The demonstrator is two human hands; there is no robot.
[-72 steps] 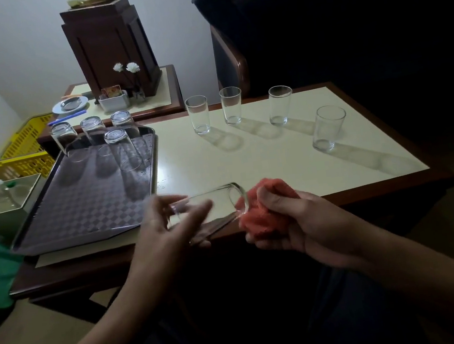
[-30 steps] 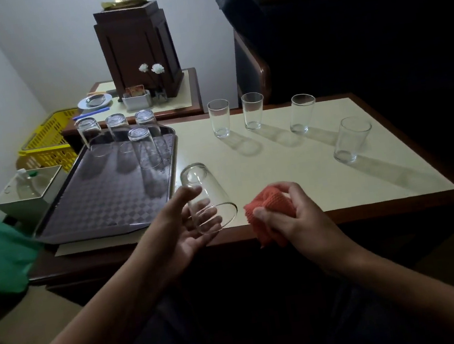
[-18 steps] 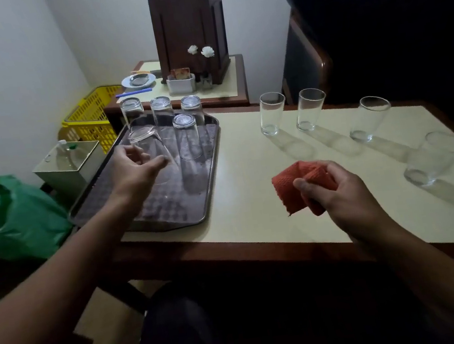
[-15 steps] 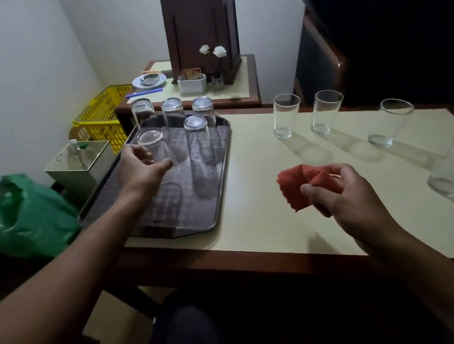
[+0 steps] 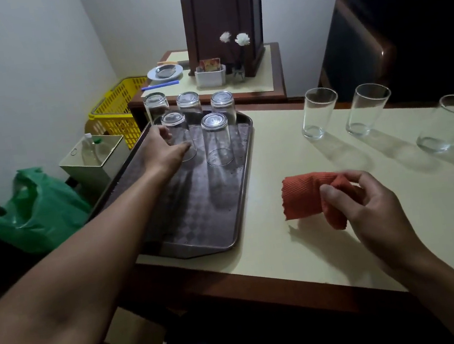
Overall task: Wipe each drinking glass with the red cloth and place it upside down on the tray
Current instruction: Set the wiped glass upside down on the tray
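Right hand [image 5: 370, 204] pinches bunched red cloth [image 5: 310, 195] over table; ahead, left hand [image 5: 163, 151] wraps fifth inverted glass [image 5: 178, 137] on tray [image 5: 199, 234], four inverted glasses just beyond it, three upright glasses [image 5: 318, 112] beyond the right hand unwiped, likely

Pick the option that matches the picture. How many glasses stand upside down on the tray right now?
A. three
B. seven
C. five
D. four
C: five inverted glasses stand on the tray, three in the back row and two in front, with the left hand around the front-left glass; three glasses in view on the table are upright.
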